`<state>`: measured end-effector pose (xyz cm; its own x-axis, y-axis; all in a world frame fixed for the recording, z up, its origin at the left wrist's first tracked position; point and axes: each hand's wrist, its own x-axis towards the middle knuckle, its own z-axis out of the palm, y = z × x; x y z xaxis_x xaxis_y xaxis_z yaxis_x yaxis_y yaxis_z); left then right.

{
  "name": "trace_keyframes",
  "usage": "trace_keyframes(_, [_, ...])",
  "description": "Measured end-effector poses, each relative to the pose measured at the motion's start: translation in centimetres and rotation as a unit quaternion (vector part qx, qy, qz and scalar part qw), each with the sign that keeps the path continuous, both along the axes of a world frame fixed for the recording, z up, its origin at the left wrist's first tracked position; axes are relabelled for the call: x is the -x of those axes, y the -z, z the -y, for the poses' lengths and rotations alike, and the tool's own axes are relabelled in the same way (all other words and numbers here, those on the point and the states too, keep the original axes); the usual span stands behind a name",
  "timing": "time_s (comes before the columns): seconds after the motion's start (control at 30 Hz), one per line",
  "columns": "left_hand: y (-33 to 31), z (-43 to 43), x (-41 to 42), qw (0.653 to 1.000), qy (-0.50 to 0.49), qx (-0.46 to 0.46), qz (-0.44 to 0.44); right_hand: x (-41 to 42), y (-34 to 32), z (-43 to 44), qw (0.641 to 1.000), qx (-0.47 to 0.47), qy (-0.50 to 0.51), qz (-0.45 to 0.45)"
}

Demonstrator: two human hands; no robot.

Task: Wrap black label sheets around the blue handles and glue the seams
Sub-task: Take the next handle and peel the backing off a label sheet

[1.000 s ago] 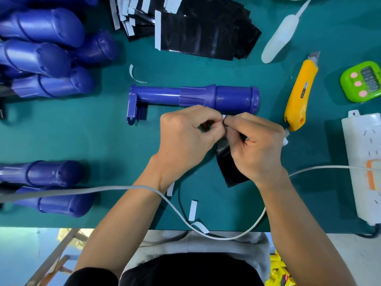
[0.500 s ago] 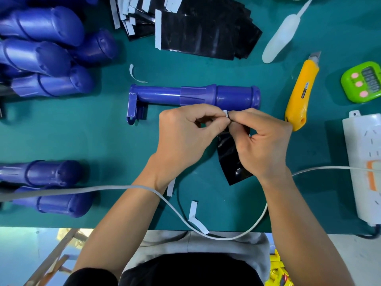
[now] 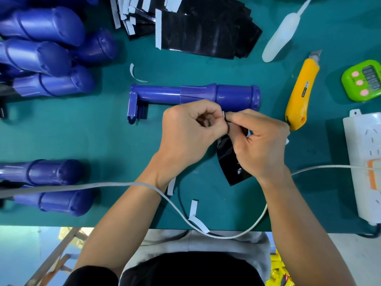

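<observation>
Pinching the top edge of a glossy black label sheet (image 3: 228,162), the left hand (image 3: 185,133) and right hand (image 3: 261,145) meet fingertip to fingertip, both with fingers curled tight. A small white tab (image 3: 223,114) shows between the fingertips. The sheet hangs down under the right palm, its lower end on the teal table top (image 3: 82,131).

Just beyond the knuckles a long blue plastic handle (image 3: 195,96) lies crosswise, bare, its hooked end to the left. Farther back sits a loose stack of black label sheets (image 3: 202,32) with white edge strips. A yellow utility knife (image 3: 301,89) lies just right of the right hand, with a green timer (image 3: 365,81) and white power strip (image 3: 365,162) beyond it. More blue handles (image 3: 41,48) pile at the far left. A white cable (image 3: 123,184) crosses the left wrist, near peeled white strips (image 3: 193,209).
</observation>
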<state>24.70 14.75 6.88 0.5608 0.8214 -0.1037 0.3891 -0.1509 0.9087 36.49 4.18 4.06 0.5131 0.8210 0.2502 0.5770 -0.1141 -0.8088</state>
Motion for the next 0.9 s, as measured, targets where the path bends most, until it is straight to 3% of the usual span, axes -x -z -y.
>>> trace_keyframes(0.57, [-0.5,-0.8,0.1,0.996,-0.063,0.039,0.050,-0.5,-0.6,-0.1,0.985,-0.003,0.047,-0.169])
trace_keyframes(0.8, [-2.1,-3.6,1.6,0.973,-0.149,0.078,0.158,-2.0,-1.6,0.0,0.936,-0.047,0.105,-0.332])
trace_keyframes(0.9, [-3.4,-5.5,4.5,0.980,-0.118,0.022,0.156,-2.6,-2.0,0.3,0.900,-0.017,0.087,-0.427])
